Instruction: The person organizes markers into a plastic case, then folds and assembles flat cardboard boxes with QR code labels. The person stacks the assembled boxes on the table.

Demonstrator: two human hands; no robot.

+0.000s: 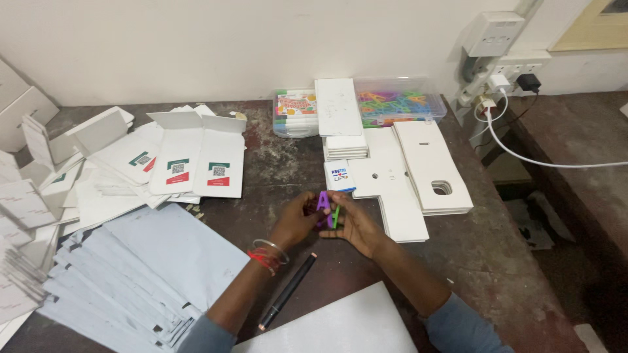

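Observation:
My left hand (294, 223) and my right hand (356, 225) meet over the dark table (471, 255), fingers closed around small plastic pieces. A purple letter-shaped piece (323, 204) stands upright between the fingertips of both hands, and a thin green piece (336, 217) lies against my right fingers. Red and silver bangles (267, 255) circle my left wrist. A small white card with blue print (340, 176) sits just beyond the hands.
A black pen (288, 291) lies by my left forearm. Grey mailer bags (131, 274) fan out at left, folded white boxes (190, 160) behind them. White die-cut cards (425, 173) lie at right; clear tubs (399, 101) of coloured pieces stand by the wall. A charger cable (543, 160) trails right.

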